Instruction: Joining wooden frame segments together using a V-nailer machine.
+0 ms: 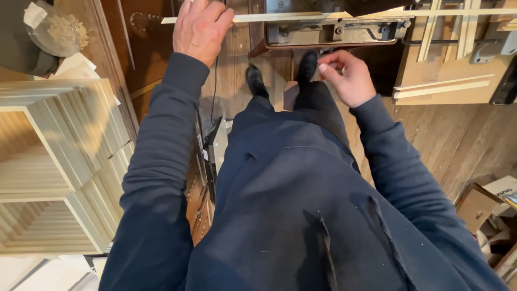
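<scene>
Overhead, a long pale strip (258, 17) is held by the left hand (200, 27), whose grip is closed over it near one end, while the strip is laid across a metal machine (334, 31) on the tabletop (431, 70). The right hand (347, 75) is kept just below the machine, its fingers curled loosely with the fingertips pinched; nothing can be made out in them. Stacked louvred frames (59, 161) are seen at the left, and two more strips (441, 86) are lying on the tabletop.
</scene>
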